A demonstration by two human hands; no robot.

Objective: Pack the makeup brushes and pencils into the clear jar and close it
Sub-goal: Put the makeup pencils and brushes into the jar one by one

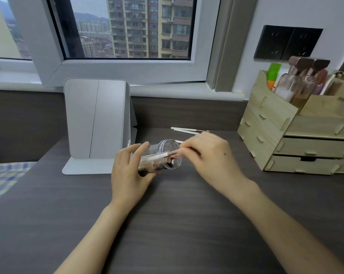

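Note:
My left hand (127, 171) holds the clear jar (163, 149) tilted on its side above the dark desk, its open mouth facing right. Several brushes with rose-gold ferrules (167, 160) lie inside it. My right hand (208, 155) pinches a white-handled brush (182, 149) at the jar's mouth, its tip partly inside. Two white-handled brushes (185, 130) lie on the desk behind my right hand. Another white tip (179, 141) shows just behind the jar. No lid is visible.
A grey folding mirror (100, 123) stands behind the jar on the left. A wooden drawer organiser (297, 135) with bottles sits at the right. The dark wood desk (177, 224) stretches toward me. A checked cloth (5, 178) lies at the left edge.

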